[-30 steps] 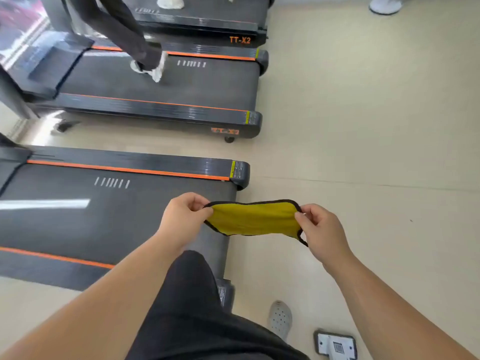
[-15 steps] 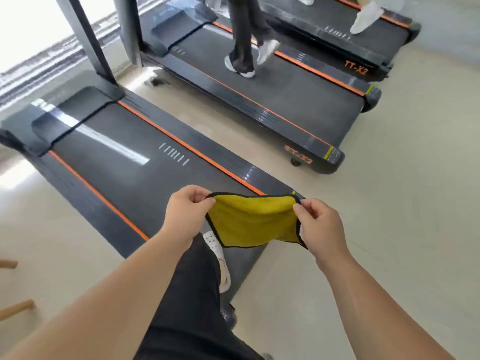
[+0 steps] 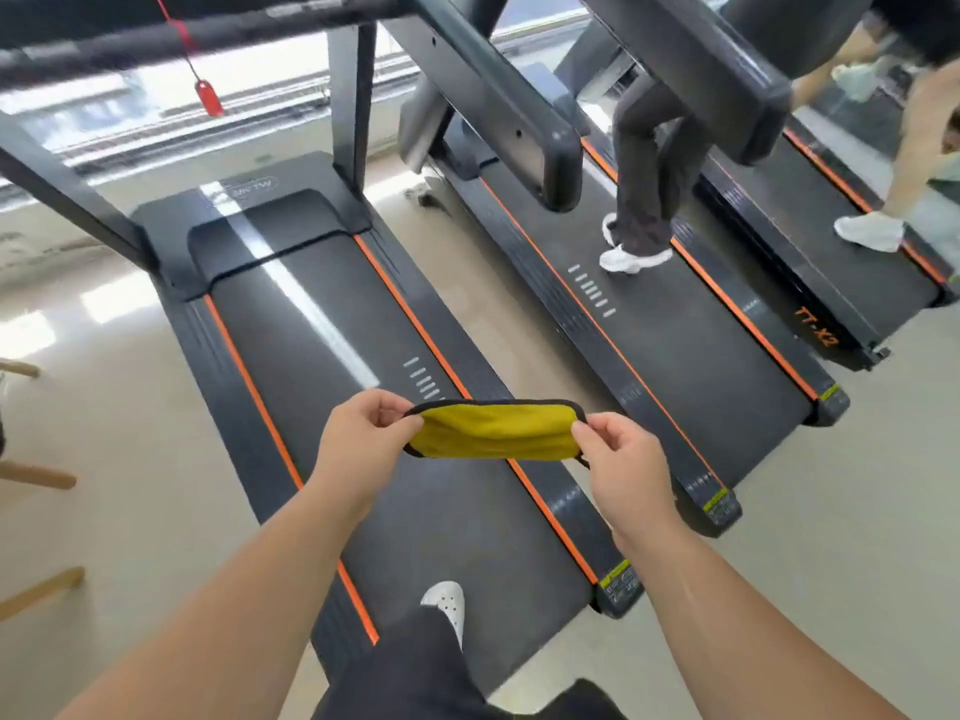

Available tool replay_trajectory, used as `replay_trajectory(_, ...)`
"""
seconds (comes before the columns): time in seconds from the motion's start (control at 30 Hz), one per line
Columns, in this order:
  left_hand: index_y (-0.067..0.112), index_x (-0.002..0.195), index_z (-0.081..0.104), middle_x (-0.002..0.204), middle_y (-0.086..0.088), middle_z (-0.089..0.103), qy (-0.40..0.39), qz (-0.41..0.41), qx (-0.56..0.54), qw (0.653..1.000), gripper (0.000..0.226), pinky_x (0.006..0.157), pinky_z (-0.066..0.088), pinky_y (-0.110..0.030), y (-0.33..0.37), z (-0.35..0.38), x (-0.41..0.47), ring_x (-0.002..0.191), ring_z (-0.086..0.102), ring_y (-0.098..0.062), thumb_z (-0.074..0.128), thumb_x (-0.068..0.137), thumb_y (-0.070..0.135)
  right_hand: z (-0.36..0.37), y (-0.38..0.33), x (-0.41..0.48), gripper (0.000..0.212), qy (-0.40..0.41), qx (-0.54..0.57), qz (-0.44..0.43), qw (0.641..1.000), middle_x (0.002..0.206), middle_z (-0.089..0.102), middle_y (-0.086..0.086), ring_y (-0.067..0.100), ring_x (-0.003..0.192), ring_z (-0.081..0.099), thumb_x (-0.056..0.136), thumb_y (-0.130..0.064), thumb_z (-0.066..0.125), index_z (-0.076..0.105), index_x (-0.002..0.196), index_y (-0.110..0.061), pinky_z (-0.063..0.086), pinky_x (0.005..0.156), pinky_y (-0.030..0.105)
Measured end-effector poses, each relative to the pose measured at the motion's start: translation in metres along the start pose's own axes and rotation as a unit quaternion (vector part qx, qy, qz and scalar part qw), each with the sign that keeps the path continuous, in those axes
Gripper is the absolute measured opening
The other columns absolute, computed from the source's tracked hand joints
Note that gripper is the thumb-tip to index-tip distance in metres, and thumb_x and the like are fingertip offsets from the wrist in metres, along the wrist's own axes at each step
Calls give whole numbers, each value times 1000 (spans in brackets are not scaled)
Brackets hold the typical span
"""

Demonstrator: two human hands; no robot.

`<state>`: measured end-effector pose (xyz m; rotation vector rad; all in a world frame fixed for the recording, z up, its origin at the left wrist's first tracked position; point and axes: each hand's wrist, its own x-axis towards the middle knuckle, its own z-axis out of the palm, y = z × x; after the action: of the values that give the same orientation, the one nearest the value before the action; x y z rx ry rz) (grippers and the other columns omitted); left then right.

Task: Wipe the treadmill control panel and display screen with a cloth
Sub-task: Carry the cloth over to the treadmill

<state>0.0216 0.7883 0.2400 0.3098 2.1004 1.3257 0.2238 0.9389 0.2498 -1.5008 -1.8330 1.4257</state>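
Yellow cloth (image 3: 496,431) with a dark edge, pulled out long between two hands. Hangs in the air, touching nothing but fingers. Left hand (image 3: 358,444) pinching the left end, thumb and bent fingers squeezed on the hem. Right hand (image 3: 621,462) pinching the right end the same way, thumb on top, fingers curled under.

Under the hands and the cloth, the black belt of a treadmill (image 3: 270,356) with orange stripes down both sides. Below the left hand, nearer the body, a white shoe (image 3: 445,605) with small holes, standing on the belt. Next to it, a dark trouser leg (image 3: 415,667). Far ahead of the hands, the front cover (image 3: 260,220) of the treadmill. High above the left hand, a red tag (image 3: 208,98) dangling on a red string from a dark bar (image 3: 156,39).

Ahead of the right hand, a thick dark handrail (image 3: 498,96) sticking out. To the right of the right hand, a second treadmill (image 3: 675,366), close beside the first. On it, ahead of the right hand, somebody in dark trousers and white trainers (image 3: 631,259). Further right still, a third treadmill (image 3: 857,283) with another white trainer on it. Left of the left hand, pale shiny floor (image 3: 130,459) and some wooden legs (image 3: 36,478).
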Motion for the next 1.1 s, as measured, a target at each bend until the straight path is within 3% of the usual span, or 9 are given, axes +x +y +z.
replay_trajectory(0.07,15,83,70,76,-8,66,31,5,-13,999,8,63,46,-27,33,-23,11,68,56,-14,74,84,8,6,-46,19,15,-26,1,-21,999,87,74,5,22,85,68,99,-15,65,70,86,-20,54,78,37)
replay_trajectory(0.17,14,84,71,79,-12,67,76,10,-26,997,6,66,47,-26,73,-53,31,71,58,-14,74,84,10,18,-104,51,16,-62,3,-52,997,86,72,5,16,81,64,99,-15,64,71,86,-21,51,71,29)
replay_trajectory(0.3,14,84,70,76,-7,65,120,24,-36,992,6,68,48,-27,114,-82,68,72,59,-15,75,85,12,49,-157,105,13,-102,-3,-91,991,94,70,1,13,87,65,98,-21,68,70,87,-28,50,75,29)
replay_trajectory(0.43,16,83,71,75,-9,64,184,12,-61,981,6,68,49,-33,136,-103,117,71,59,-17,75,84,13,88,-200,166,18,-144,0,-124,982,80,69,8,23,76,62,96,-17,69,70,80,-25,50,70,35)
replay_trajectory(0.53,9,86,69,71,-8,59,231,-7,-84,969,5,62,43,-28,154,-114,147,70,53,-19,73,85,5,116,-231,212,19,-188,-14,-150,971,78,69,18,32,75,64,95,-17,70,71,79,-26,55,72,45)
replay_trajectory(0.63,10,84,69,74,-9,60,273,-8,-87,958,9,67,45,-33,175,-129,177,71,55,-19,71,86,2,147,-263,255,20,-217,-1,-158,963,69,69,10,30,69,66,96,-17,68,72,81,-28,53,67,43)
replay_trajectory(0.83,15,77,68,61,5,56,310,-5,-98,946,16,63,43,-30,197,-160,251,59,53,-5,69,88,4,214,-318,321,10,-241,-9,-185,953,80,75,-5,19,84,72,98,-22,66,72,93,-27,48,69,30)
replay_trajectory(0.97,13,80,67,70,-6,59,312,-13,-115,943,14,64,43,-29,206,-187,313,68,54,-16,70,87,0,258,-352,355,16,-239,-3,-191,952,77,75,-4,19,80,72,98,-17,66,73,89,-28,59,75,41)
replay_trajectory(1.1,8,85,70,71,-4,61,251,7,-87,964,7,58,41,-19,220,-229,393,64,53,-11,75,84,4,312,-392,391,22,-183,14,-191,964,78,74,-5,18,78,70,98,-17,64,72,85,-33,59,77,48)
